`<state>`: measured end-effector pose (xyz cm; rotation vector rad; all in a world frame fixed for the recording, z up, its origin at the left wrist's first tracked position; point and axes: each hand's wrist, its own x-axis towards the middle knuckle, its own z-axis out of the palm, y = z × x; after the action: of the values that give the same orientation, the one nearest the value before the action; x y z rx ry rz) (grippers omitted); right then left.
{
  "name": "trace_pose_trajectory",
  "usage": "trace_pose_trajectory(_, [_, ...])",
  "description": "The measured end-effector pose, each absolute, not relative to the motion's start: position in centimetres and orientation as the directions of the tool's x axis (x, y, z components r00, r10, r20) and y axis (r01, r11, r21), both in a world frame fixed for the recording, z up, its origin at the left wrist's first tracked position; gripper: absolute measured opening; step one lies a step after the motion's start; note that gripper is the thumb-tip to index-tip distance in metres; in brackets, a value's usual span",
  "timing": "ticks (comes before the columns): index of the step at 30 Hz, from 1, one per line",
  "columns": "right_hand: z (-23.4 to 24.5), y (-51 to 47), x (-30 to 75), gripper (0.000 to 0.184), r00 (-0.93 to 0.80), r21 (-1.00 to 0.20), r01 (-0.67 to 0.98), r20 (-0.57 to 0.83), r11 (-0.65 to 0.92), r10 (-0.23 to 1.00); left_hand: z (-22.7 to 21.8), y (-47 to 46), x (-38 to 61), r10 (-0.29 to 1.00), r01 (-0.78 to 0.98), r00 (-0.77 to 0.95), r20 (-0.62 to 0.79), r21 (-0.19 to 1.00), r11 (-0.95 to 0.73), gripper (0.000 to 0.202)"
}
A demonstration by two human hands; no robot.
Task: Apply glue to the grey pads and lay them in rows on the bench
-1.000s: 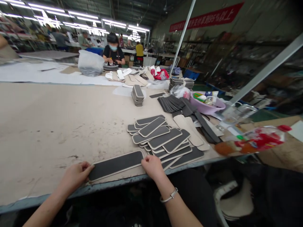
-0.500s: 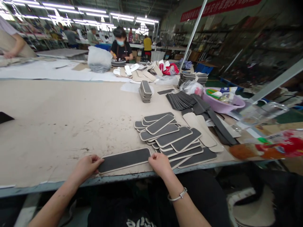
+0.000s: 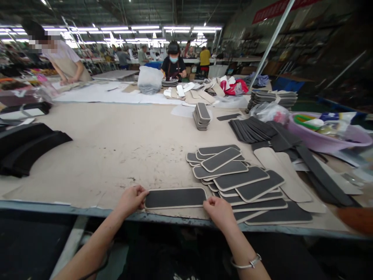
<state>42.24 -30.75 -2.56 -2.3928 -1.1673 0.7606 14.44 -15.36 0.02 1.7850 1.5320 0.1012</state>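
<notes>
My view has just swung to the left, and the flat, dark grey rectangular panel with a pale beige border (image 3: 176, 198) now shows nearly level, near the front edge of the beige-covered table (image 3: 116, 147). Much of that shift may be the head turning. I judge that it leaves the handling unchanged, since both ends stay held.

My left hand (image 3: 131, 202) pinches the panel's 9 o'clock end narrowly between thumb and fingers. My right hand (image 3: 220, 212) has its fingers curled in, thumb and bent forefinger closed on the 3 o'clock end; what its other fingers touch I can't tell.

Against the frame half a second ago, where the panel sloped up toward 2 o'clock, black curved pieces (image 3: 37, 144) have come fully into view toward 10 o'clock, and more of a co-worker in an apron (image 3: 67, 66) shows at 11. The loose pile of similar bordered panels (image 3: 241, 179) looks unchanged between 2 and 3 o'clock from the panel, as does the small neat stack (image 3: 201, 116) at 1.
</notes>
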Motion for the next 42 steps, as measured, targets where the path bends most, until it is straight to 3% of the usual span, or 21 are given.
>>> trace_pose_trajectory(3, [-2.6, -30.8, 42.3, 0.023, 0.504, -0.534, 0.611, -0.308, -0.585, 0.807, -0.3, -15.6, 13.2, 0.872, 0.76, 0.303, -0.385, 0.65, 0.023, 0.036])
trace_pose_trajectory(6, [-2.7, -30.9, 42.3, 0.023, 0.501, -0.531, 0.612, -0.314, -0.586, 0.807, -0.6, -16.1, 12.2, 0.903, 0.732, 0.331, -0.274, 0.678, -0.063, 0.039])
trace_pose_trajectory(9, [-2.6, -30.9, 42.4, 0.023, 0.496, -0.533, 0.61, -0.321, -0.587, 0.807, -0.7, -16.6, 12.3, 0.913, 0.758, 0.354, -0.204, 0.634, -0.153, 0.038])
trace_pose_trajectory(14, [-2.2, -30.7, 42.2, 0.023, 0.507, -0.529, 0.607, -0.317, -0.593, 0.801, -0.3, -16.5, 13.2, 0.892, 0.811, 0.381, -0.242, 0.551, -0.197, 0.03])
trace_pose_trajectory(19, [-1.9, -30.2, 42.0, 0.018, 0.551, -0.525, 0.584, -0.304, -0.619, 0.777, -1.4, -15.5, 12.5, 0.891, 0.786, 0.421, -0.167, 0.558, -0.267, 0.043])
trace_pose_trajectory(24, [-1.9, -29.9, 42.1, 0.017, 0.577, -0.528, 0.564, -0.298, -0.635, 0.76, -2.4, -14.9, 11.8, 0.826, 0.722, 0.559, -0.073, 0.534, -0.441, 0.051])
trace_pose_trajectory(34, [-1.7, -30.0, 42.2, 0.02, 0.541, -0.477, 0.624, -0.308, -0.619, 0.783, -0.5, -15.5, 12.9, 0.804, 0.763, 0.58, -0.13, 0.433, -0.48, 0.054])
trace_pose_trajectory(42, [0.0, -29.6, 41.0, 0.028, 0.532, -0.317, 0.724, -0.309, -0.613, 0.788, -0.5, -15.8, 13.1, 0.809, 0.784, 0.566, -0.158, 0.405, -0.47, 0.054])
